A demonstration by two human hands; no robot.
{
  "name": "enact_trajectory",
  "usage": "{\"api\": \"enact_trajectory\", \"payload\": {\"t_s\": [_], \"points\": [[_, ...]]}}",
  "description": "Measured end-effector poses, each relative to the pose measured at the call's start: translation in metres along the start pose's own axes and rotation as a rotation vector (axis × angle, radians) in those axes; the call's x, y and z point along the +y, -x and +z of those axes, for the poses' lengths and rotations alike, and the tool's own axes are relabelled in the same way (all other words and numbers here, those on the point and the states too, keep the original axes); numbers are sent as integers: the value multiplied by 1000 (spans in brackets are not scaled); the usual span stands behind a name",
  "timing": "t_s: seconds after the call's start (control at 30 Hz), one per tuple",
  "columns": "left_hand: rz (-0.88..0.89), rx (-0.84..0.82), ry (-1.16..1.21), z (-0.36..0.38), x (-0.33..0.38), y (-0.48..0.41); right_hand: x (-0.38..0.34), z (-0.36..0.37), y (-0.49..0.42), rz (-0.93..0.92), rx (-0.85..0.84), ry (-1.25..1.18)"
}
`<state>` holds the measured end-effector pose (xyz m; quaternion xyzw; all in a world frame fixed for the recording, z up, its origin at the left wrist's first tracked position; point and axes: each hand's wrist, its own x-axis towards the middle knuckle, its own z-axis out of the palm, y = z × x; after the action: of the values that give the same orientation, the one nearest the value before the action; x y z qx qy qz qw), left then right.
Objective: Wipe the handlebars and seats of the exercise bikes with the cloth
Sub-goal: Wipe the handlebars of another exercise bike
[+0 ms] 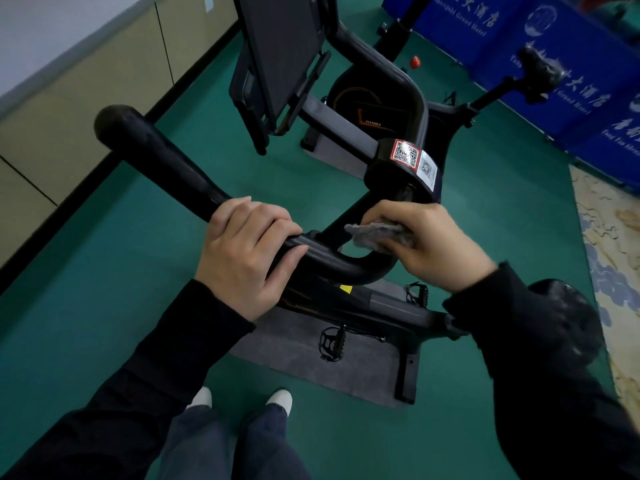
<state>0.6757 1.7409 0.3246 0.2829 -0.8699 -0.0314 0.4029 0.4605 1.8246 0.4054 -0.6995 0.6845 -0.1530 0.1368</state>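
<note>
Viewed from above, standing at a black bike. Left hand is wrapped round the handlebar, fingers curled over the top, thumb along the near side, at the base of the long left horn. Right hand is closed on a grey cloth, which is bunched under the fingers and pressed against the bar just below the centre clamp; a crumpled edge of the cloth sticks out toward the left hand. The 2 hands are near each other but apart, with the bar's curved bend between them. Both arms are covered by dark sleeves. 2 QR stickers are seen on the clamp, 1 red-bordered, 1 white. A dark screen is mounted beyond the clamp, tilted. The near seat is partly hidden behind the right sleeve at lower right. The bike's frame and 2 pedals are seen below the hands, set on a grey mat on the green floor. A 2nd bike stands behind, its seat raised on a post at upper right, in front of blue banners with white lettering. A small red object lies on the floor near the banners; what it is cannot be told. A patterned rug is laid along the right edge. 2 white shoe tips are seen at the bottom.
</note>
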Motion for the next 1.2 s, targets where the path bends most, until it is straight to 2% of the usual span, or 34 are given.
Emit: {"api": "enact_trajectory", "payload": {"t_s": [0.1,0.2,0.27,0.33,0.47,0.57,0.8,0.97,1.1,1.2], "points": [[-10,9,-8,2,1,1,-4,35,32,89,479,-38],[-21,18,-21,3,2,1,-20,83,51,331,897,-187],[-25,21,-23,4,3,1,-37,108,49,497,1090,-384],[-22,18,-27,4,3,1,-53,120,41,535,1184,-502],[-13,18,-41,4,2,0,-40,102,23,619,1238,-627],[-6,22,-48,4,3,1,-15,84,16,663,1186,-673],[-24,38,-46,6,5,0,-28,106,42,561,1135,-580],[-26,21,-49,3,5,-1,-1,99,27,775,1151,-912],[-38,-3,-86,0,10,-1,-17,116,43,765,1074,-1082],[-52,-18,-102,-1,21,-4,-11,109,41,787,1026,-1437]]}}
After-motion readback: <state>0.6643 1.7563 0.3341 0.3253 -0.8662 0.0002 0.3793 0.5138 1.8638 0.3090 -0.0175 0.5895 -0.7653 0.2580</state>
